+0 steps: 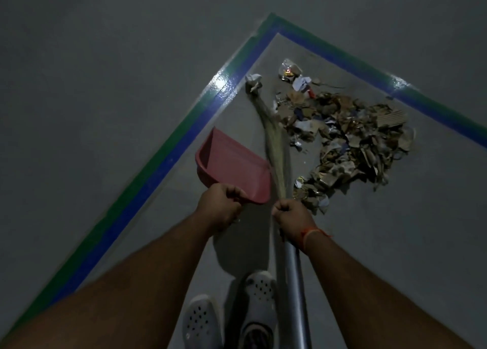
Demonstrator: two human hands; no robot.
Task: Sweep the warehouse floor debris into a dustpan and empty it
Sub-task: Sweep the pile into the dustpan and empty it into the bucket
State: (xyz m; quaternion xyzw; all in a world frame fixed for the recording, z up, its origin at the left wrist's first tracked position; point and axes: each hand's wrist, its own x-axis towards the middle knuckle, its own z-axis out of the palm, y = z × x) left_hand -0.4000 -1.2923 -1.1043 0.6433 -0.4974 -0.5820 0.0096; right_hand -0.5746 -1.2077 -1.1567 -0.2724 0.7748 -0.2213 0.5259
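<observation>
Left hand holds red plastic dustpan; right hand grips straw broom with silver metal handle. Brown paper-and-cardboard trash pile right of broom, on grey floor.

Both bare forearms reach up from the bottom corners of the frame toward its centre — the left from the lower left, the right from the lower right. The left hand is a closed fist, knuckles up, fingers curled under around something it grips. The right hand sits just beside it, slightly lower — also fisted, gripping, with an orange thread band at the wrist.
</observation>
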